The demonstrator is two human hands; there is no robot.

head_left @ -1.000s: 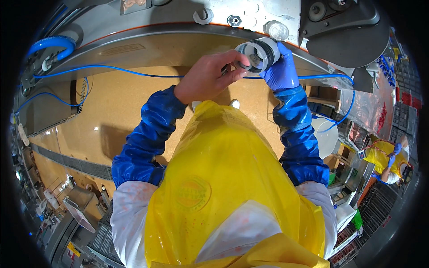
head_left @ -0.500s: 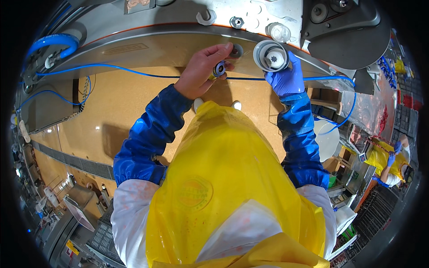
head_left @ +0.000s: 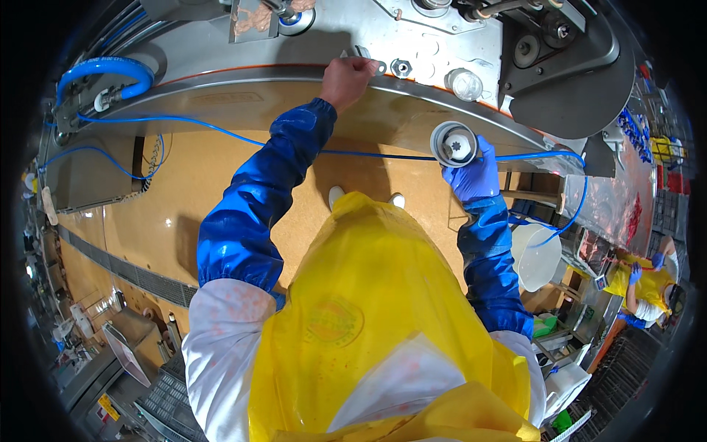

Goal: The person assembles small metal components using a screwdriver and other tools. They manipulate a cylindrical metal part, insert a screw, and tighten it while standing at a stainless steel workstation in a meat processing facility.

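My left hand (head_left: 346, 82), bare, reaches over the front edge of the metal worktop (head_left: 324, 55). Its fingers are closed, and a small grey disc-shaped part (head_left: 381, 68) shows at the fingertips. A grey metal piece (head_left: 361, 51) juts up just beyond the fingers, mostly hidden by them. In a blue glove, my right hand (head_left: 475, 175) grips a grey cylindrical housing (head_left: 434, 140) with its mouth facing up. Inside sits a white insert (head_left: 464, 154) with a dark star-shaped hole. On the worktop, right of my left hand, lie a hex nut (head_left: 401, 68) and a clear round cup (head_left: 465, 85).
A dark machine part with pulleys (head_left: 567, 81) stands at the right of the worktop. A thin blue hose (head_left: 383, 155) crosses below its front edge; a thick blue hose (head_left: 107, 68) curves at left. A white bucket (head_left: 536, 258) stands at right. Another person (head_left: 648, 283) works far right.
My left hand has moved forward from beside the housing onto the worktop, over where a C-shaped piece lay. My right hand has lowered the housing toward me, away from the worktop edge.
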